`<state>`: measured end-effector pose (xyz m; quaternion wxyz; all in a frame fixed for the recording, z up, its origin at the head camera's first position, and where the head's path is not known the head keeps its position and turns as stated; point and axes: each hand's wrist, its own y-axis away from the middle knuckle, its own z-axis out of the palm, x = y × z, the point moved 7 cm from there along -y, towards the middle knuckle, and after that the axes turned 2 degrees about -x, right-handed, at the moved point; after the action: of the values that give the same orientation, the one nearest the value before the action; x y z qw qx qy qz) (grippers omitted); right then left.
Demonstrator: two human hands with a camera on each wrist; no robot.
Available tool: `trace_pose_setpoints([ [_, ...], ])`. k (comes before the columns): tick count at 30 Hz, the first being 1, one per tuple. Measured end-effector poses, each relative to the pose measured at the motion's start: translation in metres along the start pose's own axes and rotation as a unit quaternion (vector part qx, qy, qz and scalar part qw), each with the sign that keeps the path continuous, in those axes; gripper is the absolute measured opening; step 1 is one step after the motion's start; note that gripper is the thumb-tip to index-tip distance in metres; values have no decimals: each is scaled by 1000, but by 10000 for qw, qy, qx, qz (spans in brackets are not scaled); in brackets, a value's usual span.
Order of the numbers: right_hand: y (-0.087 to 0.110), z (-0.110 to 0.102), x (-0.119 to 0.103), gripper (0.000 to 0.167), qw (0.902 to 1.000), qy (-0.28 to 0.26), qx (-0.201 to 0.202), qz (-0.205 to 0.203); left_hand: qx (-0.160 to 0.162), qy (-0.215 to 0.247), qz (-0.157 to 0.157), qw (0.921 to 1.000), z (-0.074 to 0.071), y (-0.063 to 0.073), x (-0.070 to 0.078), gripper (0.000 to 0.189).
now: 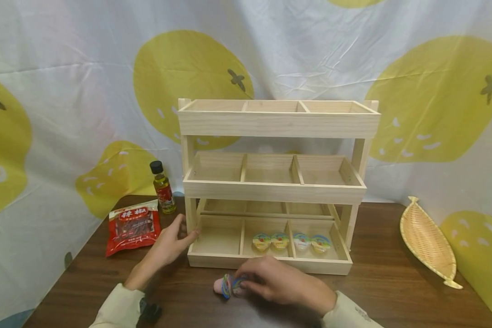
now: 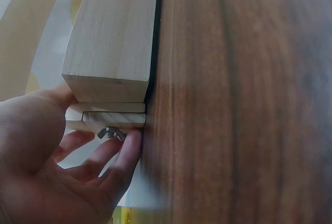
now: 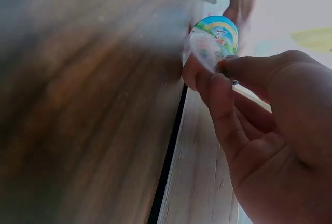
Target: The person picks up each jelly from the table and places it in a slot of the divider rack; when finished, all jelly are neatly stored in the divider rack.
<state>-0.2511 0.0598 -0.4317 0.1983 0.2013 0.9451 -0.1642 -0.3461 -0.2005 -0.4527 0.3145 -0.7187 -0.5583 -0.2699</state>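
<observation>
My left hand (image 1: 170, 242) grips the left end of the bottom tier of a three-tier wooden shelf (image 1: 279, 124). In the left wrist view, its fingers lie beside a metal wing nut (image 2: 110, 132) on the shelf's side. Just in front of the bottom tier, my right hand (image 1: 280, 281) pinches a small jelly cup (image 3: 205, 52) by its rim, close to the tabletop. Another jelly cup (image 1: 219, 286), pinkish with a colourful lid, lies on its side next to it. Several jelly cups (image 1: 261, 242) sit lid up in the middle and right compartments of the bottom tier.
Left of the shelf, a red bag of dried chillies (image 1: 133, 228) lies before an oil bottle (image 1: 164, 191) with a black cap. A boat-shaped woven basket (image 1: 428, 241) rests at the table's right. A patterned curtain (image 1: 295, 54) hangs behind the brown table (image 1: 377, 282).
</observation>
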Motion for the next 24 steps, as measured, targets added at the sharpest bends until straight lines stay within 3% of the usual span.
trace_pose_setpoints([
  [7, 3, 3, 6, 23, 9980, -354, -301, 432, -42, 15, -40, 10000, 1, -2, -3, 33],
  [13, 4, -3, 6, 24, 9994, 83, -181, 277, -16, 0, 18, 10000, 0, -1, -1, 33],
  [19, 5, -14, 8, 32, 9981, -188, -305, 493, -15, -6, 20, 10000, 0, -1, -1, 33],
  [24, 5, -16, 2, 41, 9989, -80, -419, 196, -14, -3, 26, 10000, 0, -1, -1, 33],
])
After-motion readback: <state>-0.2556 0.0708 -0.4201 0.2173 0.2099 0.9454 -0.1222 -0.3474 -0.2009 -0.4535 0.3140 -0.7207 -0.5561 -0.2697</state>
